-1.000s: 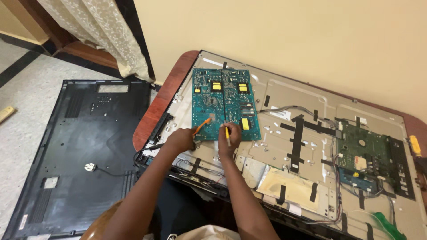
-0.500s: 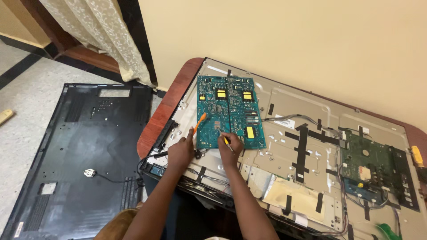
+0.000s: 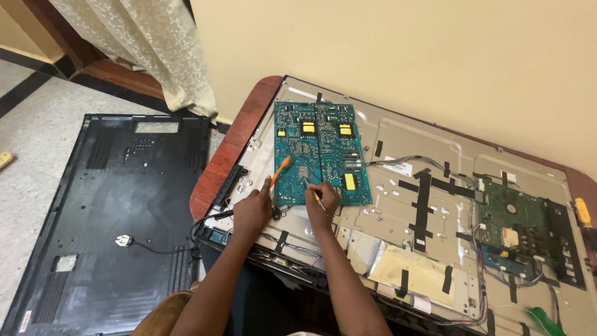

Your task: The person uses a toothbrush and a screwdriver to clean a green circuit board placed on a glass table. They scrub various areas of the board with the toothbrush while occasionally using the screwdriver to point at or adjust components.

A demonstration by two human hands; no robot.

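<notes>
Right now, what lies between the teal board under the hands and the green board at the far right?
In the head view, bare metal panel crossed by black tape strips separates the teal board from the green board.

A glossy teal circuit board (image 3: 320, 155) lies on a dull grey sheet-metal chassis (image 3: 398, 186) crossed by matt black tape strips (image 3: 424, 196), beside a matt black plastic back cover (image 3: 112, 205) on speckled stone floor (image 3: 43, 143).

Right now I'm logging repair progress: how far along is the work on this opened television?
Done: the black back cover lies on the floor. In hand: the left hand holds an orange tool on the teal circuit board; the right hand touches its edge. Left: the green board remains cabled.
</notes>
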